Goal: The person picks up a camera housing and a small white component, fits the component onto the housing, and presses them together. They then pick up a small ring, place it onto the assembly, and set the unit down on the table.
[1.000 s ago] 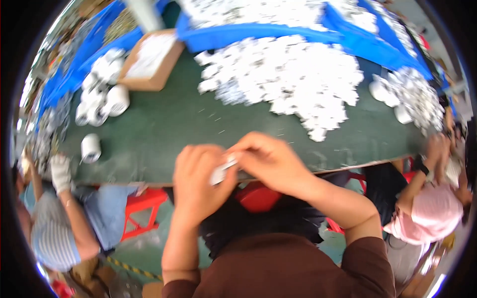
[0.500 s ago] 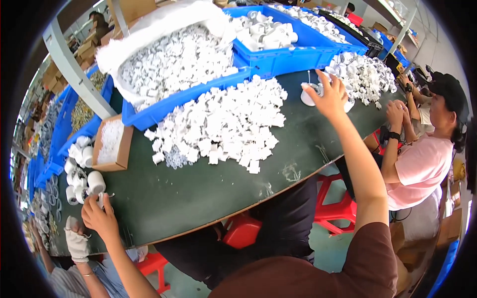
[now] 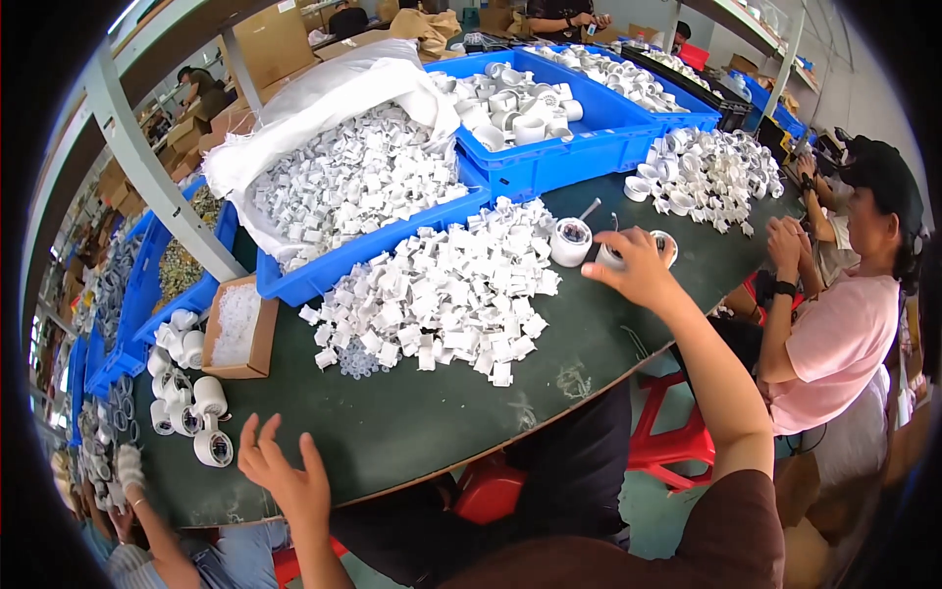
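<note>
My left hand (image 3: 289, 473) is raised over the near left of the table, fingers spread and nothing in it. Beside it, a white round housing (image 3: 213, 448) with a dark glassy face lies in front of several like it (image 3: 177, 404). My right hand (image 3: 643, 271) reaches to the far right, its thumb and fingers curled around a white round housing (image 3: 610, 258), partly hidden by the hand. Left of that hand stands another such housing (image 3: 571, 241) with a thin stem sticking up. A third housing (image 3: 666, 247) shows just behind the hand.
White clip-like parts (image 3: 442, 294) lie heaped mid-table, with small clear rings (image 3: 358, 361) at their edge. Blue bins (image 3: 549, 162) line the back. A cardboard box (image 3: 257, 344) stands left; curved white parts (image 3: 711, 177) are piled right. A person in pink (image 3: 834, 334) sits at right; a gloved hand (image 3: 130, 466) is at left.
My left hand has let go of a white housing at the left group and moved right, opening. My right hand has closed around a housing. The view has shifted, so the table sits lower.
</note>
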`<state>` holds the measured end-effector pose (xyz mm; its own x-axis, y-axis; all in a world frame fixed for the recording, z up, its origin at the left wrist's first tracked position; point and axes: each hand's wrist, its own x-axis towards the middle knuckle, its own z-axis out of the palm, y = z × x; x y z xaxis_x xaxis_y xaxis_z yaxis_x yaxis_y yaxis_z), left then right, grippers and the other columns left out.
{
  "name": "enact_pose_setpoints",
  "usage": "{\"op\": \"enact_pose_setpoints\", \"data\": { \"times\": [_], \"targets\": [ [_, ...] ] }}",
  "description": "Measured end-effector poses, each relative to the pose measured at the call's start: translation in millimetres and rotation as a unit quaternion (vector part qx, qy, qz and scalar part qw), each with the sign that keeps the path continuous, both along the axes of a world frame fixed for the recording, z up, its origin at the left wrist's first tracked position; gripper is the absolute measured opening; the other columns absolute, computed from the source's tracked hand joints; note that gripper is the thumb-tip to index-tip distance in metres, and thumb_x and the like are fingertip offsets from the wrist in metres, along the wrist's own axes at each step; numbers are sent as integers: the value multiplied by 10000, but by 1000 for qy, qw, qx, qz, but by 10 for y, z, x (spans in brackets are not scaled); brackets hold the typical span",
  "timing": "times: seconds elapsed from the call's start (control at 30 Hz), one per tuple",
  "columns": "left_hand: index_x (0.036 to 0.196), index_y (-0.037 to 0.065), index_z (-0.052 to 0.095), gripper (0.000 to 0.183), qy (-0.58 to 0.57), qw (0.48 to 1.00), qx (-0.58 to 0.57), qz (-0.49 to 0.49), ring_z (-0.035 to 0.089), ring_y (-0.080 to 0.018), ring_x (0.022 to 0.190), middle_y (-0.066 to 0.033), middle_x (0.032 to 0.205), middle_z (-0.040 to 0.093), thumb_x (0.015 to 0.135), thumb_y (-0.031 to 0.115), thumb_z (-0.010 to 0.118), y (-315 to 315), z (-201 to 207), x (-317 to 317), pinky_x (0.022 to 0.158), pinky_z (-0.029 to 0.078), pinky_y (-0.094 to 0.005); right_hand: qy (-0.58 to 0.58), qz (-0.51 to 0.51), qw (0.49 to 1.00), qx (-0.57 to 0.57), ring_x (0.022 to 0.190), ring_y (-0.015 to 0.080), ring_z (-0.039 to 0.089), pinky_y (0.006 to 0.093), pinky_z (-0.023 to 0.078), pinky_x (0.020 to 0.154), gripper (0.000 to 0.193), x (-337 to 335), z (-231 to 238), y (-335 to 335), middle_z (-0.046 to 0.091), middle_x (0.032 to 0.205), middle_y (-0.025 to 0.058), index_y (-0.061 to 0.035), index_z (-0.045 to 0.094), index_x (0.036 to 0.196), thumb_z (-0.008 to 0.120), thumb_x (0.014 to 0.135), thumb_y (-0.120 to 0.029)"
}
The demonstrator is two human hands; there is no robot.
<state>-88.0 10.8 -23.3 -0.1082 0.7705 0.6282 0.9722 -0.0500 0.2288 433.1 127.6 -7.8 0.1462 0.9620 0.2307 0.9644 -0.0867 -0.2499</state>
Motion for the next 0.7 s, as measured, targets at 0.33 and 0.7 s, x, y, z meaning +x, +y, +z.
{"op": "enact_pose_setpoints", "data": {
  "times": [0.33,0.7],
  "targets": [
    [1229,30,585,433,-79,990,-37,-106,380,-412,1260,-218,1426,442,819,73,719,-170,92,628,1055,322,-513,-27,29,998,50,1275,424,496,523,269,1126,830,-381,102,339,581,1305,201,-177,541,1418,734,775,-665],
    [1159,62,625,392,-126,975,-99,-157,434,-387,1212,-174,1360,504,787,46,748,-475,62,688,1006,395,-470,380,76,914,118,932,131,581,274,476,856,562,-159,14,406,639,1049,39,-13,574,1306,811,869,-273]
  ]
}}
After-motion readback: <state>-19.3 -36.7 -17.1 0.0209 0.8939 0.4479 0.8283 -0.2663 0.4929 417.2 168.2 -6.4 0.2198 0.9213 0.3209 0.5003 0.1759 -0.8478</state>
